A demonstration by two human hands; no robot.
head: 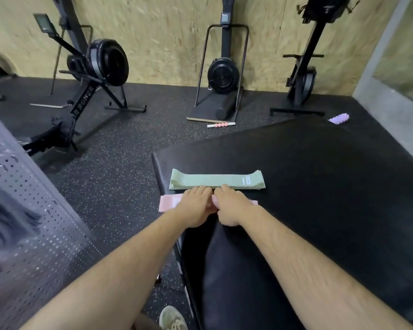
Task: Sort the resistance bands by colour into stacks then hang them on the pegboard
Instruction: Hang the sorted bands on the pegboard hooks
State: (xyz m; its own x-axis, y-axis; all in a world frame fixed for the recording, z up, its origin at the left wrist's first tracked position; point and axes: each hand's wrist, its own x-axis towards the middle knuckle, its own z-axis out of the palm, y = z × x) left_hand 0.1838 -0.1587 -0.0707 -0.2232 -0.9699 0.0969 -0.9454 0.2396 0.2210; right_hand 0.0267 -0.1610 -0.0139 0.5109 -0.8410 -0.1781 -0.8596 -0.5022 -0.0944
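far band stack [217, 179] on bench [320, 175] | near band stack [168, 203] just before it | pegboard [34, 222] left

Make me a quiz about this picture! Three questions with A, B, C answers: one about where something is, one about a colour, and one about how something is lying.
1. Where is the green stack?
A. in a box
B. on the black pad
C. on a shelf

2. What colour is the pile under the left hand and right hand?
A. pink
B. blue
C. yellow

3. How does the green stack lie?
A. rolled up
B. hanging
C. flat

Answers:
1 B: it sits on the pad near its corner.
2 A: the pile shows pink beside both hands.
3 C: flat layers show along its edge.
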